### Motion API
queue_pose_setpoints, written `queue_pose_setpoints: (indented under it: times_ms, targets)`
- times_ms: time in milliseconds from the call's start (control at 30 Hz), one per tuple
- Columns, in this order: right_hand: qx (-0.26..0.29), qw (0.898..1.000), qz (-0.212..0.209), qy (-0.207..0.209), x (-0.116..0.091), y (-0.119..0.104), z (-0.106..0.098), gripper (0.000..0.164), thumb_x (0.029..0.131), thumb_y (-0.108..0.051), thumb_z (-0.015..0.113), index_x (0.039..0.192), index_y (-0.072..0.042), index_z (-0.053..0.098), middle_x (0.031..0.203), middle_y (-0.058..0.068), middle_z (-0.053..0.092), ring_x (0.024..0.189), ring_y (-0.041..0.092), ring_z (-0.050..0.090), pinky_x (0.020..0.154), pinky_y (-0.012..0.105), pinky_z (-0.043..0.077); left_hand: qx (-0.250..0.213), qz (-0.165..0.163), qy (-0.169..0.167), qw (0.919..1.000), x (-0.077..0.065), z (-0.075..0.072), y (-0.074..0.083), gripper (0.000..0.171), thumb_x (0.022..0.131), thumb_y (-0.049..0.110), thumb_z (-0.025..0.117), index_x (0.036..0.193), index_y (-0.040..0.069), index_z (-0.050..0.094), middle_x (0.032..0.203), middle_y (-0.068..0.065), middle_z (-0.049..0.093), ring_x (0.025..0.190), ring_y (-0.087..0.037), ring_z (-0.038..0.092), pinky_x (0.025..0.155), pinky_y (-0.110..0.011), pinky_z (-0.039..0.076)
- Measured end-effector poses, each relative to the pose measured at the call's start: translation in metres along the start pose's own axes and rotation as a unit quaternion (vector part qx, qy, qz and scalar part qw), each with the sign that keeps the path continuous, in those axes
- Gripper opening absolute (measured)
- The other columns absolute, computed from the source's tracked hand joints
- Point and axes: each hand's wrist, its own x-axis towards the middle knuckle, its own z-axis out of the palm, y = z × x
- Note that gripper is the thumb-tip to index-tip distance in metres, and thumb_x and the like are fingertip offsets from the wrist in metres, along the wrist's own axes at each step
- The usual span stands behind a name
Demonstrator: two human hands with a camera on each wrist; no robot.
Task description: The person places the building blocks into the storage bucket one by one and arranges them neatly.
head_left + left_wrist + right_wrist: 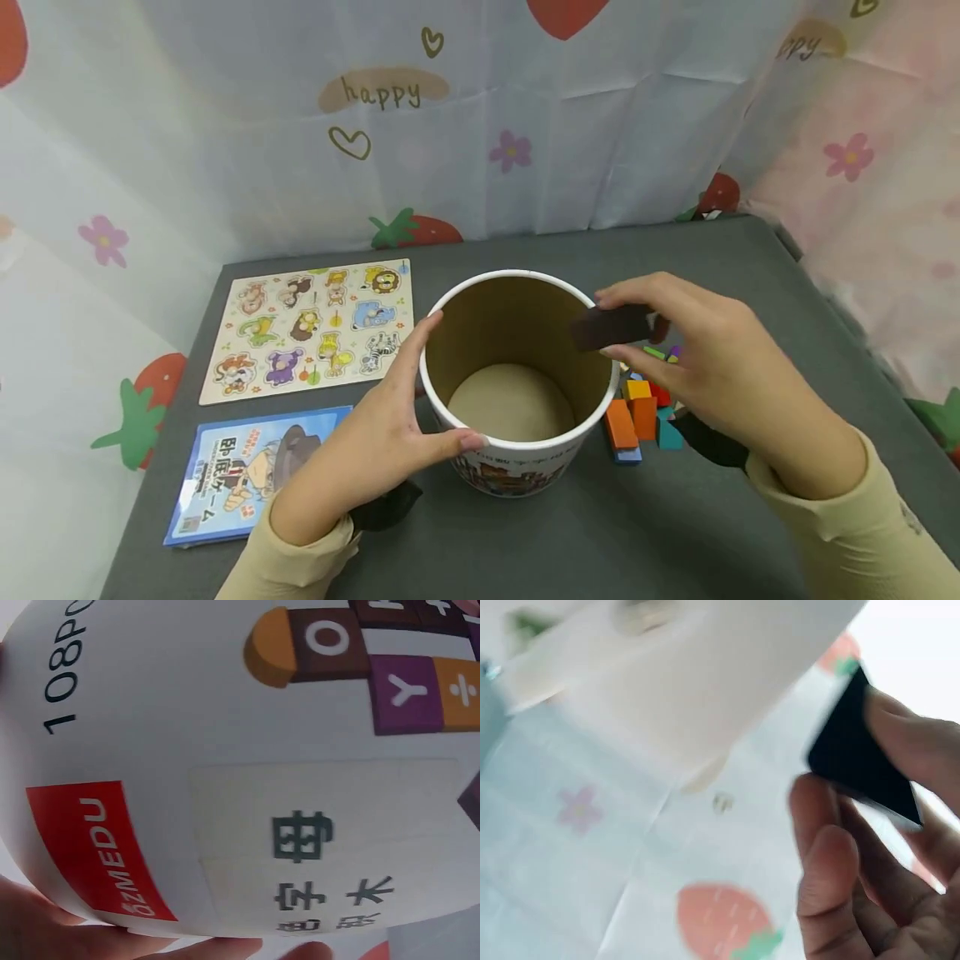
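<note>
A round white-rimmed paper bucket (517,440) stands upright on the dark table, its tan inside and pale bottom showing. My left hand (390,425) grips its left side, thumb on the near rim and fingers along the outer wall. Printed blocks and letters cover that wall (322,795) in the left wrist view. Over the bucket's right rim, my right hand (686,333) pinches a dark brown block (611,327) between thumb and fingers. The same block (862,754) looks nearly black in the right wrist view, with a slanted edge.
Right of the bucket lies a pile of coloured blocks (633,412), partly behind my right hand. An animal puzzle board (307,329) lies at the back left. In front of it is a blue-edged booklet (247,475). A printed curtain (480,125) hangs behind the table.
</note>
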Motion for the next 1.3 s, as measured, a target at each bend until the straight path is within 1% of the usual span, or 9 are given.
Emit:
queue_pose_setpoints:
  times_ms: [100,333,500,700,767,867,1000,1167,1300]
  targets:
    - [0.007,0.997,-0.055,-0.049,0.02,-0.006,0.012,0.042,0.073,-0.011,0.084,0.11,-0.013,0.064,0.11,-0.006,0.062,0.085,0.007,0.058,0.063,0.021,0.047,-0.003,-0.003,0.014,0.9999,0.001,0.003,0.001,0.112,0.069,0.059,0.078,0.15,0.043,0.002,0.149,0.0,0.031,0.125,-0.021,0.047,0.094,-0.048,0.043]
    - [0.006,0.991,-0.024,-0.131,0.037,0.0,0.034,0.037,0.076,-0.005,0.08,0.11,-0.015,0.069,0.113,-0.002,0.06,0.093,0.014,0.062,0.073,0.03,0.052,-0.006,0.002,0.043,0.9991,0.006,0.011,0.001,0.106,0.074,0.061,0.072,0.15,0.039,0.002,0.152,0.003,0.023,0.13,-0.021,0.041,0.098,-0.043,0.042]
    - [0.017,0.995,-0.017,-0.099,0.031,0.005,0.035,0.039,0.081,-0.003,0.075,0.118,-0.014,0.068,0.125,0.0,0.06,0.104,0.016,0.061,0.073,0.029,0.051,0.002,0.001,0.06,0.9982,0.008,0.018,-0.002,0.104,0.077,0.061,0.07,0.15,0.039,0.0,0.155,0.003,0.017,0.134,-0.025,0.036,0.099,-0.051,0.038]
    - [-0.011,0.992,0.121,0.043,-0.013,0.042,0.018,0.032,0.085,-0.007,0.072,0.116,-0.016,0.068,0.118,-0.002,0.057,0.106,0.015,0.054,0.08,0.033,0.044,0.017,0.003,0.082,0.9965,0.011,0.023,0.0,0.104,0.077,0.063,0.068,0.15,0.039,-0.002,0.156,0.004,0.014,0.138,-0.021,0.026,0.102,-0.054,0.032]
    - [-0.028,0.979,0.2,0.02,-0.036,0.063,0.017,0.029,0.088,-0.011,0.068,0.117,-0.016,0.067,0.116,0.001,0.056,0.103,0.02,0.054,0.075,0.037,0.044,0.022,0.005,0.091,0.9956,0.011,0.024,0.0,0.104,0.077,0.064,0.067,0.151,0.038,0.0,0.156,0.005,0.013,0.138,-0.02,0.026,0.102,-0.054,0.032]
    - [-0.047,0.951,0.292,-0.084,-0.069,0.097,0.024,0.028,0.091,-0.014,0.065,0.119,-0.013,0.065,0.115,0.009,0.056,0.101,0.029,0.055,0.074,0.046,0.046,0.03,0.008,0.106,0.9938,0.014,0.026,0.001,0.102,0.078,0.064,0.066,0.151,0.036,0.001,0.157,0.008,0.01,0.139,-0.021,0.025,0.103,-0.054,0.033]
    - [-0.052,0.919,0.334,-0.204,-0.105,0.137,0.043,0.04,0.09,-0.012,0.065,0.128,-0.004,0.057,0.122,0.022,0.052,0.106,0.041,0.054,0.082,0.057,0.045,0.038,0.007,0.121,0.9919,0.017,0.028,-0.001,0.1,0.08,0.064,0.064,0.151,0.035,0.0,0.157,0.012,0.003,0.139,-0.021,0.024,0.102,-0.054,0.033]
    - [-0.043,0.917,0.331,-0.219,-0.133,0.158,0.059,0.046,0.087,-0.01,0.067,0.129,0.003,0.053,0.124,0.028,0.05,0.105,0.043,0.053,0.089,0.059,0.041,0.052,0.002,0.125,0.9908,0.019,0.033,-0.003,0.099,0.08,0.065,0.063,0.151,0.037,0.0,0.158,0.01,0.004,0.137,-0.023,0.028,0.099,-0.056,0.036]
    - [-0.031,0.917,0.339,-0.206,-0.144,0.157,0.058,0.045,0.084,-0.015,0.073,0.124,0.0,0.058,0.109,0.026,0.052,0.086,0.034,0.056,0.073,0.048,0.048,0.065,0.003,0.123,0.9903,0.019,0.035,-0.002,0.098,0.08,0.066,0.062,0.15,0.038,0.0,0.158,0.011,0.003,0.136,-0.024,0.03,0.096,-0.057,0.038]
